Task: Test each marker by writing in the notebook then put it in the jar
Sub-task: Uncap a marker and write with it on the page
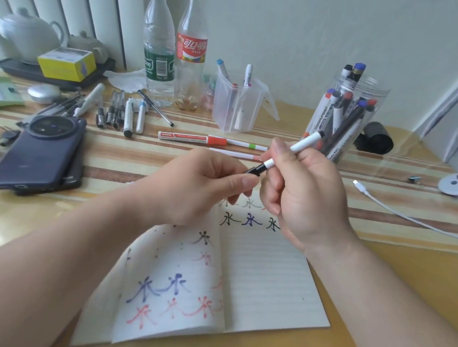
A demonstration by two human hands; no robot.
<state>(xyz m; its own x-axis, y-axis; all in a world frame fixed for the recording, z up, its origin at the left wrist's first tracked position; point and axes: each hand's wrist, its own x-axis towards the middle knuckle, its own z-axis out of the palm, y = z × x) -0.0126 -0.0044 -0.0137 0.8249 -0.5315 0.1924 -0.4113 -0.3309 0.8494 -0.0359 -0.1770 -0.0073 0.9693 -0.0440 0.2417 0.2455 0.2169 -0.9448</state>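
My right hand (304,185) grips a white marker (305,141), tilted above the open notebook (269,273) with its black end pointing toward 8 o'clock. There my left hand (193,187) pinches the black cap (257,169) between thumb and fingers. The jar (381,98), crowded with markers, stands on the table (380,269) at 1 o'clock from my hands. Loose markers (192,137) lie at 12 o'clock, just beyond my left hand

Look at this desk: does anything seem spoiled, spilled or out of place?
In the notebook, the left page is blotchy: its blue and red characters look fuzzy, with stray ink dots, unlike crisp ones on the right page.
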